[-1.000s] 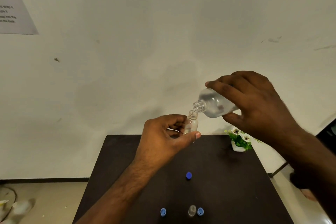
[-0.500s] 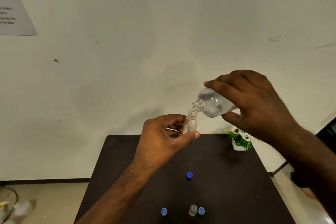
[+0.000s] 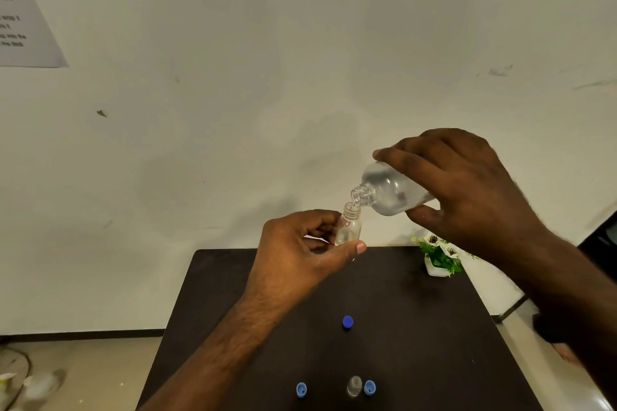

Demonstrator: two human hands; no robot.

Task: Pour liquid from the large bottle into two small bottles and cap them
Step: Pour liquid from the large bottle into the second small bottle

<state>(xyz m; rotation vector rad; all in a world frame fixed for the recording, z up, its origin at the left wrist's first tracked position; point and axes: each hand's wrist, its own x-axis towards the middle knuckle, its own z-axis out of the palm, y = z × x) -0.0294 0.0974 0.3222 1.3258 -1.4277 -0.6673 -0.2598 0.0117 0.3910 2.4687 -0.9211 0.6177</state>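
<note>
My right hand (image 3: 467,190) grips the large clear bottle (image 3: 387,188), tilted with its open neck down to the left. Its mouth sits right over the mouth of a small clear bottle (image 3: 349,227), held upright above the table's far edge by my left hand (image 3: 297,253). A second small clear bottle (image 3: 354,386) stands uncapped near the front of the dark table (image 3: 434,344). One light blue cap (image 3: 370,387) lies beside it, another light blue cap (image 3: 301,390) further left. A darker blue cap (image 3: 348,322) rests mid-table.
A small white pot with a green plant (image 3: 439,259) stands at the table's back right corner. A pale wall rises behind, with a printed sheet (image 3: 23,27) at upper left. Pale clutter (image 3: 40,385) lies on the floor at left.
Both hands and bottles have held nearly still; the large bottle's neck stays over the small bottle's mouth. The view shifted very slightly.
</note>
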